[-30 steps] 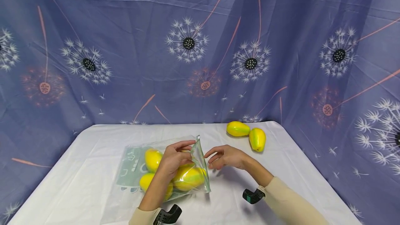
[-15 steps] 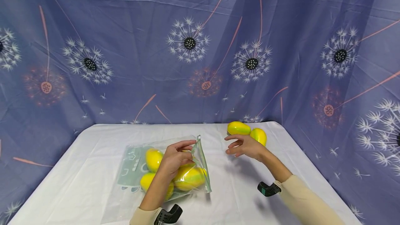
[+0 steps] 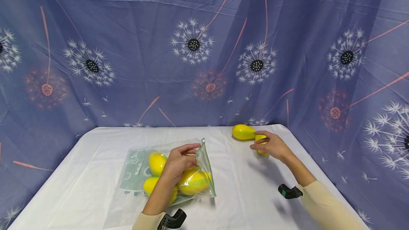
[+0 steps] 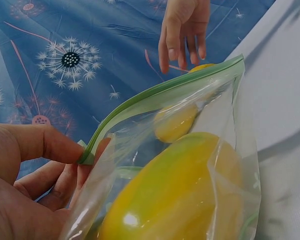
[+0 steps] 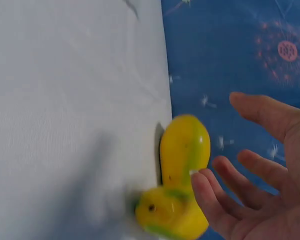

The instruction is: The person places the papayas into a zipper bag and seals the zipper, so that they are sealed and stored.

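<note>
My left hand point(image 3: 177, 162) pinches the green zip edge point(image 4: 155, 92) of a clear plastic zip bag point(image 3: 129, 173), keeping its mouth raised toward the right. Inside lie several yellow papayas with green streaks, the largest papaya point(image 3: 196, 182) close to the mouth. At the back right two more papayas sit on the table: one on its side point(image 3: 242, 132) and a nearer one point(image 5: 172, 215) touching it. Over that nearer papaya hovers my right hand point(image 3: 273, 146), fingers spread and gripping nothing; it partly hides the fruit in the head view.
A white cloth covers the table point(image 3: 230, 201). Behind it and along the right side hangs a blue curtain point(image 3: 143, 63) with dandelion prints, meeting the table's back edge just beyond the two loose papayas. Black camera mounts point(image 3: 290, 191) sit on both wrists.
My right hand has moved from beside the bag's mouth rightward and back to the loose papayas. My left hand and the bag have stayed in place.
</note>
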Tool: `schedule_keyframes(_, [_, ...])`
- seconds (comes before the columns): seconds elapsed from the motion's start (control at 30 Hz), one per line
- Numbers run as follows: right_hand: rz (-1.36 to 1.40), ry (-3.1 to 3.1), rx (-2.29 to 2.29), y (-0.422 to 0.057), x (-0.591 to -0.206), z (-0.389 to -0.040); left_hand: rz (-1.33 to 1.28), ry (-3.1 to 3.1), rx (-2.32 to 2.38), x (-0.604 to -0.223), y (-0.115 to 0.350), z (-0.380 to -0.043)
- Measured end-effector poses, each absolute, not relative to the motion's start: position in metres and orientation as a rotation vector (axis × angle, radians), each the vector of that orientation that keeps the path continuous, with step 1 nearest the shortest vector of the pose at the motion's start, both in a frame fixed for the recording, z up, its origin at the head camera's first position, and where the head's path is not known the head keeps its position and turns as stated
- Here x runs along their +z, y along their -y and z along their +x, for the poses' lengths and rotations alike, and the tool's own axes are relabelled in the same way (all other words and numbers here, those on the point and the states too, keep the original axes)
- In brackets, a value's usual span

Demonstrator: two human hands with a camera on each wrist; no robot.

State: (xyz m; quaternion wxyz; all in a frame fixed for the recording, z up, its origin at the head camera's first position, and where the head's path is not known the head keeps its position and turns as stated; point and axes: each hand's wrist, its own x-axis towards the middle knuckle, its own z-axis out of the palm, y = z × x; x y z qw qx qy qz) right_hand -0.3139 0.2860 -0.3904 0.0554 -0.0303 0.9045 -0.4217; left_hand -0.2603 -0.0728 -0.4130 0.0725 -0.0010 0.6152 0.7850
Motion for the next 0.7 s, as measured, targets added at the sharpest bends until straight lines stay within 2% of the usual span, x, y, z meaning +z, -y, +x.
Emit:
schedule_keyframes(0.43, [0.261, -2.977, -1.144, -0.32, -0.404, -0.31, 0.009, -1.858, 2.353, -0.414, 0.073, -0.261])
schedule_keyframes(0.7, [0.332, -2.982, -1.132, -0.322, -0.42, -0.317, 0.005, -1.856, 2.353, -0.413, 0.073, -0.26])
